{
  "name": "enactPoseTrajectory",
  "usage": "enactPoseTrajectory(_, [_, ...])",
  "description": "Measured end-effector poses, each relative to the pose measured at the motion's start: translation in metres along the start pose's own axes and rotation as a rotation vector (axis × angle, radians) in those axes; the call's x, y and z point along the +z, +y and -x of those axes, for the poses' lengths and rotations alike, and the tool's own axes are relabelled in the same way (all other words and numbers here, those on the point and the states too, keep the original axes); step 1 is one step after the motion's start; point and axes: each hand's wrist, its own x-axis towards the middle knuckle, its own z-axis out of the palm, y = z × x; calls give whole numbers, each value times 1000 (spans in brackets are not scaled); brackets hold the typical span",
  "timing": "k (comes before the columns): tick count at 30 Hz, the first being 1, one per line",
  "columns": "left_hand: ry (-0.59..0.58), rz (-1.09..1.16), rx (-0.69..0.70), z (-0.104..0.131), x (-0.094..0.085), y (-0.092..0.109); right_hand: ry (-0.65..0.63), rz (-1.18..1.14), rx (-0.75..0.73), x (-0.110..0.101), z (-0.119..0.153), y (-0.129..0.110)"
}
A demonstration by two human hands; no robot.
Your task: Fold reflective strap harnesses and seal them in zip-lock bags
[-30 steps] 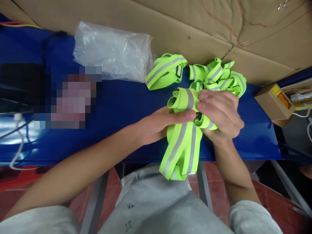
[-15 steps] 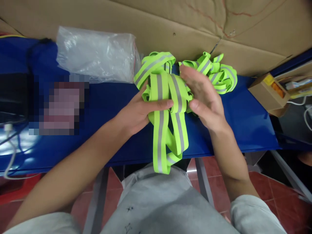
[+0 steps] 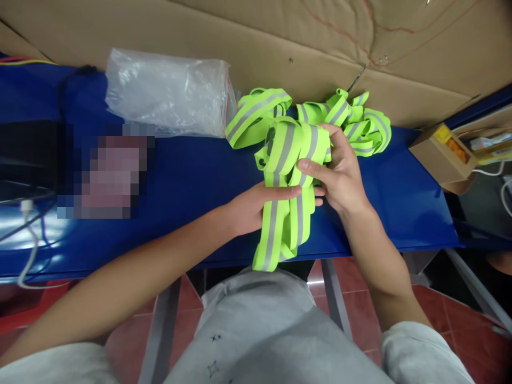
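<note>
A folded bundle of neon yellow-green reflective strap (image 3: 283,146) with a grey centre stripe is between both hands above the table's front part. My left hand (image 3: 256,205) is closed around its lower half, thumb across the front and fingertips showing behind on the right. My right hand (image 3: 338,170) grips the upper right side, thumb pressed on the front. Loops of the strap hang below the left thumb. Behind the bundle lies a looped reflective strap (image 3: 256,114), and to its right a tangled pile of the same strap (image 3: 366,128).
The blue table (image 3: 192,170) backs onto a cardboard panel (image 3: 240,32). At the back left lies a clear plastic bag (image 3: 168,93). A small cardboard box (image 3: 440,154) stands at the right end. A black object (image 3: 30,160) and a white cable (image 3: 34,256) are at the left.
My left hand has slid down the strap bundle. My right hand has closed on its upper right side, thumb now on the front. The bundle has shifted slightly right.
</note>
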Motion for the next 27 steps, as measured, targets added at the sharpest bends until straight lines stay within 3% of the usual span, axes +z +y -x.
enactPoseTrajectory(5, [202, -150, -19, 3, 0, 6, 44, 219, -290, -3, -5, 1])
enactPoseTrajectory(7, [181, -156, -18, 5, 1, 13, 77, 268, -417, -4, -5, -1])
enactPoseTrajectory(10, [98, -93, -8, 9, 5, 21, 80, 309, -486, -4, -5, 0])
enactPoseTrajectory(16, [60, -100, 108, 9, 9, 30, -46, 457, -711, -8, -8, 4])
enactPoseTrajectory(20, [173, -240, 283, 9, 5, 39, -217, 452, -579, -10, -5, -6])
enactPoseTrajectory(22, [259, -315, 332, 9, 1, 41, -234, 357, -492, -10, -3, -9])
enactPoseTrajectory(24, [291, -334, 309, 8, -3, 40, -93, 227, -422, -11, -4, -8])
enactPoseTrajectory(26, [248, -319, 251, 8, -6, 37, 65, 103, -359, -14, -8, -3])
enactPoseTrajectory(27, [201, -327, 218, 8, -7, 36, 81, 62, -315, -17, -9, 0])
